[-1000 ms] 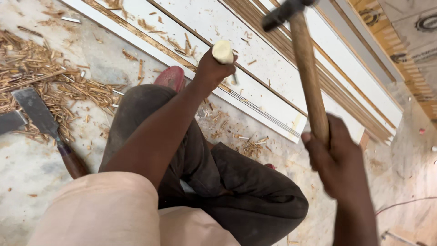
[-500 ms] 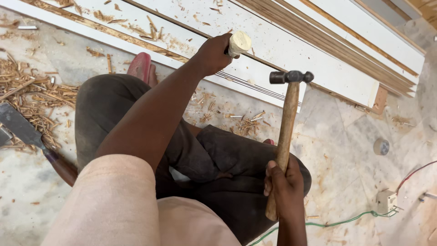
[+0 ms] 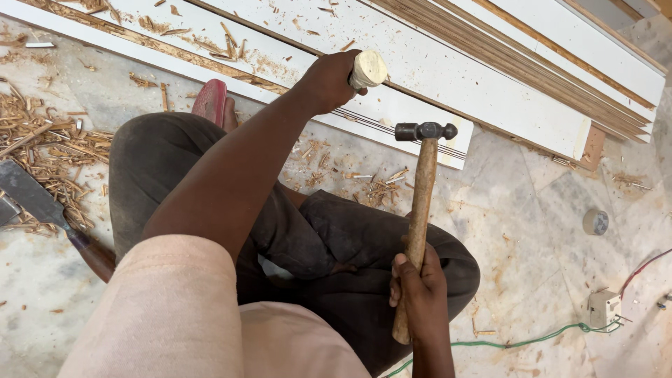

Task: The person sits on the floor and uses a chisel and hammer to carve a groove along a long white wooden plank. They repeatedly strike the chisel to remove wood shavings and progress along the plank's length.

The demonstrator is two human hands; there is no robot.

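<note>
My left hand [image 3: 327, 80] grips a chisel by its pale round wooden handle [image 3: 368, 68], held against the edge of a long white board [image 3: 434, 77]. The blade is hidden behind the hand. My right hand [image 3: 418, 285] clasps the lower end of a wooden-handled hammer [image 3: 418, 210]. Its dark metal head [image 3: 425, 131] hangs a little below and right of the chisel handle, apart from it. I sit on the floor with my dark-trousered legs [image 3: 336, 238] folded, one red sandal [image 3: 211, 102] showing.
Wood shavings [image 3: 42, 150] litter the marble floor at left, beside a flat-bladed tool [image 3: 42, 203]. More white and wood-edged boards [image 3: 560, 63] lie stacked beyond. At right are a tape roll [image 3: 595, 222], a white socket box [image 3: 605, 308] and a green cable [image 3: 518, 343].
The hammer has swung down from high overhead to just below the chisel handle. My left hand has kept hold of the chisel on the board.
</note>
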